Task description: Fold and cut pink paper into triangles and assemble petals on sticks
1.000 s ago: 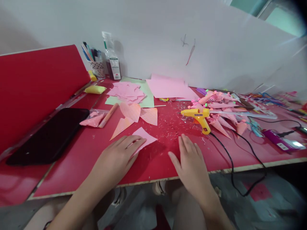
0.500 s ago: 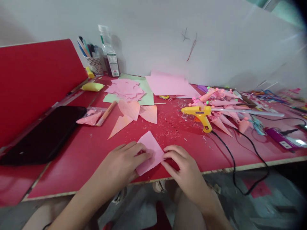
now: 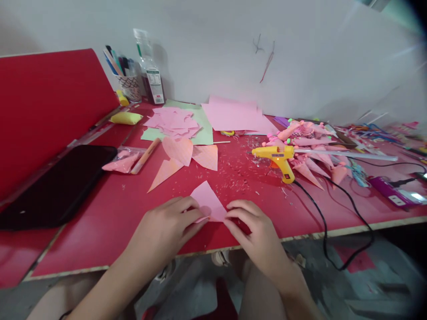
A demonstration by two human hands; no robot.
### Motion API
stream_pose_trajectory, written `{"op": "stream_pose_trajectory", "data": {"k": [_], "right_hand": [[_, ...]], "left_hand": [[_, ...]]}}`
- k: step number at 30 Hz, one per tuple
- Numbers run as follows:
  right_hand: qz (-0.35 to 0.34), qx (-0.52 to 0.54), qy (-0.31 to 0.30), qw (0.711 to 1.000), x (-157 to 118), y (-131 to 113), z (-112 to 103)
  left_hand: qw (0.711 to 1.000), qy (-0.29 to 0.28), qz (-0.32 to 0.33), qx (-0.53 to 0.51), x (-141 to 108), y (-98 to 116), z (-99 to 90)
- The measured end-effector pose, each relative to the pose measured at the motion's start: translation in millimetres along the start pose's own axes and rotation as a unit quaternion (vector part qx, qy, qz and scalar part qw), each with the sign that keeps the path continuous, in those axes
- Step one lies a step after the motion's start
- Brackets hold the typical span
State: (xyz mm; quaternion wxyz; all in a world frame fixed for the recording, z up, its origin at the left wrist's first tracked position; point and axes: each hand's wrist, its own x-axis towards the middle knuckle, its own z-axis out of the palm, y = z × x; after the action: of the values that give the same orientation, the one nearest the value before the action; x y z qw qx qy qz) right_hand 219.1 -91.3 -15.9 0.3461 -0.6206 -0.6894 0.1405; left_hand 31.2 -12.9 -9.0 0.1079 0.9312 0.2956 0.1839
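Note:
A piece of pink paper (image 3: 208,200) lies near the table's front edge, between my hands, its near edge curling upward. My left hand (image 3: 173,222) pinches that lifted edge between thumb and fingers. At the paper's right corner, my right hand (image 3: 250,222) pinches the tip with thumb and forefinger. Just beyond are several orange-pink paper petals (image 3: 178,151), cut to points. A yellow hot glue gun (image 3: 275,155) with a clear stick in its back rests to the right, beside a pile of pink paper cones (image 3: 310,142).
Pink paper pieces (image 3: 175,121) and larger pink sheets (image 3: 233,115) lie at the back. On the left are a black phone (image 3: 63,182), a cup of pens (image 3: 128,86) and a bottle (image 3: 153,82). The glue gun's cord (image 3: 320,218) hangs over the front edge, near a purple power strip (image 3: 387,191).
The near part of the pink paper, flat before, is now lifted and curled over by my left hand. My right hand stays at the right corner.

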Motion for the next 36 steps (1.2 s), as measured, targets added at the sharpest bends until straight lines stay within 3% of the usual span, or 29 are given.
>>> {"op": "stream_pose_trajectory", "data": {"k": [4, 22, 36], "right_hand": [[0.007, 0.004, -0.005, 1.000, 0.4, -0.6, -0.7], [0.016, -0.062, 0.032, 0.997, 0.9, -4.5, 11.5], [0.034, -0.068, 0.069, 0.995, 1.4, -6.2, 14.5]], "left_hand": [[0.999, -0.021, -0.031, 0.021, 0.2, 0.5, -0.6], [0.996, 0.003, -0.067, 0.058, 1.0, 3.7, 4.3], [0.995, 0.027, -0.065, 0.066, 0.9, 4.6, 4.8]]}}
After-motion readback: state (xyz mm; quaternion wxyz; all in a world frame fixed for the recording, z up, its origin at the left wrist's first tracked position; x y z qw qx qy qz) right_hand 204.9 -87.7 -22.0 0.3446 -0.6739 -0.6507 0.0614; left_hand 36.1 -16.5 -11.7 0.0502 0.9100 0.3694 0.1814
